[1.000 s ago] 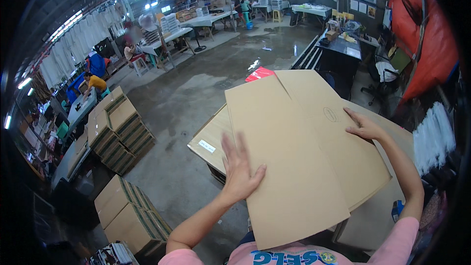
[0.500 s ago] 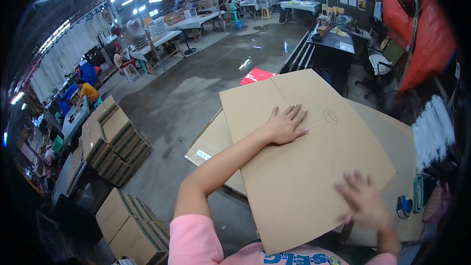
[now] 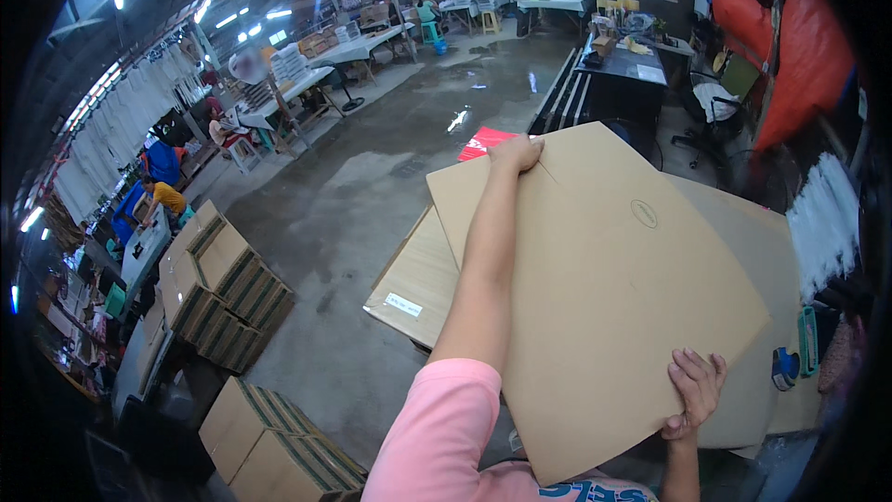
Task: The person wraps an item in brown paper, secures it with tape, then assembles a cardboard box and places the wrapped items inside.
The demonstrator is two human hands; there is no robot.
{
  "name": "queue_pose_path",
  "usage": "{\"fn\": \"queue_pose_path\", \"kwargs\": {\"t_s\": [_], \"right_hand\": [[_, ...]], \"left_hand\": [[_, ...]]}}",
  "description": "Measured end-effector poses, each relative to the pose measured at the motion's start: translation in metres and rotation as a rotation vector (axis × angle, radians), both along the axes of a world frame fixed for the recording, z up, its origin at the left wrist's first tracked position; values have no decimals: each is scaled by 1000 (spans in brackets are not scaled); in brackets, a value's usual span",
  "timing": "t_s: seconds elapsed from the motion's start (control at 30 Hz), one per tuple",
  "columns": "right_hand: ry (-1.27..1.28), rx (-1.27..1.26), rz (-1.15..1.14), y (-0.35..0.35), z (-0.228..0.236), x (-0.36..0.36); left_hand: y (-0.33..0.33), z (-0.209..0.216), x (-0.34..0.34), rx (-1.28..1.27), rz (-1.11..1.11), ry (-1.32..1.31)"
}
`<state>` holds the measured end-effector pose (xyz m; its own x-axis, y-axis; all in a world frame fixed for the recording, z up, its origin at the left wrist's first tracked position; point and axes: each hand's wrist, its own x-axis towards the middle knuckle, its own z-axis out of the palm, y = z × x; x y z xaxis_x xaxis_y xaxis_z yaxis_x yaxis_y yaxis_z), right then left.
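A large flat cardboard sheet (image 3: 613, 288), with a short crease at its far side and a small printed oval, lies over other cardboard in front of me. My left arm reaches across it, and my left hand (image 3: 517, 154) is closed over its far edge, the fingertips hidden beyond. At the near right edge my right hand (image 3: 692, 392) grips the sheet, fingers bent on top and thumb at the border. Beneath it, another cardboard piece (image 3: 409, 284) with a white label sticks out to the left. More cardboard (image 3: 743, 232) shows on the right.
A blue tape dispenser (image 3: 785, 368) and a green-edged object (image 3: 807, 339) lie to the right. Stacked cartons (image 3: 223, 279) stand at the left, with another stack (image 3: 269, 446) nearer. A red sheet (image 3: 485, 142) lies beyond. People sit at far tables; a dark desk (image 3: 618, 84) stands ahead.
My left hand has gone from lying flat on the sheet's middle to its far edge. My right hand has moved onto the near right edge and closed there.
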<state>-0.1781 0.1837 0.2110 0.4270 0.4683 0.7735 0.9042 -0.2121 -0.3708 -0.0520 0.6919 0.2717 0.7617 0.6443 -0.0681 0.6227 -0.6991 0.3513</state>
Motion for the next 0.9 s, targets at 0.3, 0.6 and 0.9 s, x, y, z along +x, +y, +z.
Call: {"fn": "queue_pose_path", "kwargs": {"t_s": [0.3, 0.6, 0.9], "right_hand": [[-166, 151, 54, 6, 14, 32], [-99, 155, 30, -14, -13, 40], [-198, 79, -63, -21, -15, 33]], "left_hand": [[27, -6, -19, 16, -80, -123], [-6, 18, -33, -386, -147, -92], [-24, 2, -39, 17, 190, 16]]}}
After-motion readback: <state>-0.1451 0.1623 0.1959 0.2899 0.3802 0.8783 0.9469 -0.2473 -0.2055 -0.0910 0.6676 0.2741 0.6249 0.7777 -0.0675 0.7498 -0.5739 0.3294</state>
